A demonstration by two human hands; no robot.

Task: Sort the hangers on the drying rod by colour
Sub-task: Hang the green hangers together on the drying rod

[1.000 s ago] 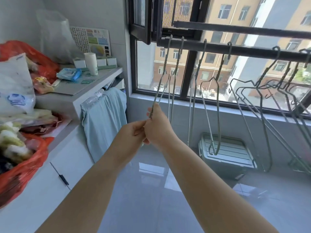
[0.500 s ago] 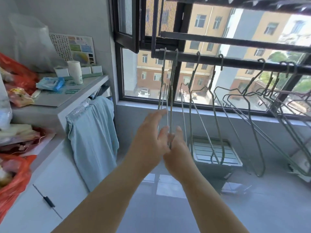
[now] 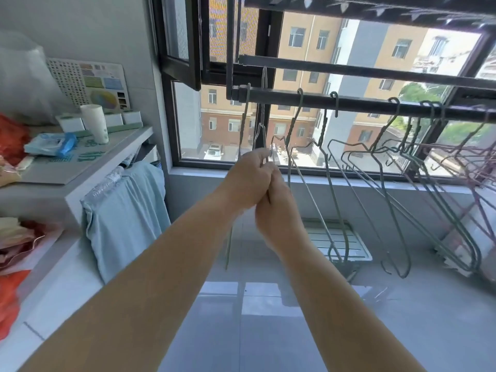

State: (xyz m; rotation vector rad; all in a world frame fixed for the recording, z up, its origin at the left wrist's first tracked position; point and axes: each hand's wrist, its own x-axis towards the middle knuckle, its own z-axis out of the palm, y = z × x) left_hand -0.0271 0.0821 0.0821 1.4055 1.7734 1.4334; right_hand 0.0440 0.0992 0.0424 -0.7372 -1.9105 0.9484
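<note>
A dark drying rod [image 3: 362, 104] runs across the window. Several grey-green wire hangers [image 3: 332, 167] hang along it, and purplish ones [image 3: 480, 154] bunch at the far right. My left hand [image 3: 248, 181] and my right hand [image 3: 279, 216] are pressed together, both shut on one thin grey wire hanger [image 3: 263, 114]. Its hook stands above the rod near the rod's left end. Just left of it another green hanger [image 3: 244, 116] hangs from the rod. The lower part of the held hanger is hidden behind my hands.
An open window sash [image 3: 182, 44] juts inward at upper left. On the left, a white counter [image 3: 80, 181] carries a paper cup [image 3: 94, 123], packets and red bags. A blue cloth [image 3: 126, 210] hangs from it. A slatted crate [image 3: 341, 237] sits on the floor below the hangers.
Both hands have risen toward the rod. My left hand, open half a second ago, has shut on the hanger beside my right, and the hanger's hook now stands above the rod.
</note>
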